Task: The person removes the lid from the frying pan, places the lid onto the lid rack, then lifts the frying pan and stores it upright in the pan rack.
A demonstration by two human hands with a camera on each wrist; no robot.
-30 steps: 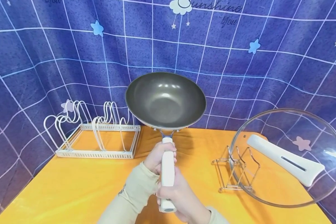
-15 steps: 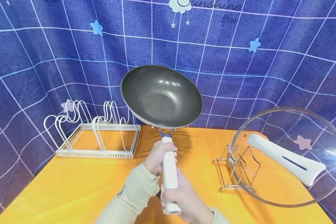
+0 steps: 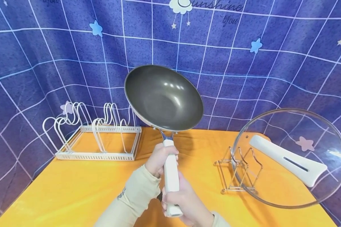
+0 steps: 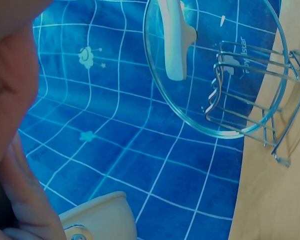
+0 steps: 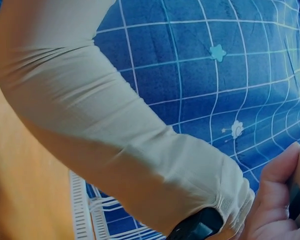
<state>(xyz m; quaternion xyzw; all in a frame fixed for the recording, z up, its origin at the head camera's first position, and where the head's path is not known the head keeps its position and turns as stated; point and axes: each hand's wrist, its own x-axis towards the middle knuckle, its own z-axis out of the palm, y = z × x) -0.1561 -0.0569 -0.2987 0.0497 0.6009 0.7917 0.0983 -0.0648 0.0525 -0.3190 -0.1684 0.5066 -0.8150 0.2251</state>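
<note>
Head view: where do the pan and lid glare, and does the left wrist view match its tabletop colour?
Head view: bright spots and a streak inside the pan, a white streak on the lid, toward its right, tabletop orange; left wrist view: tabletop beige.

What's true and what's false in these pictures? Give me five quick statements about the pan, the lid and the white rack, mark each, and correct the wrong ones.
1. The left grip and right grip hold the pan's white handle. True.
2. The left grip is nearer the handle's free end. False: the right grip is.
3. The glass lid stands in the wire rack. True.
4. In the head view, the white rack is right of the pan. False: the white rack is left of it.
5. The pan rests on the orange tabletop. False: it is held above the orange tabletop.
</note>
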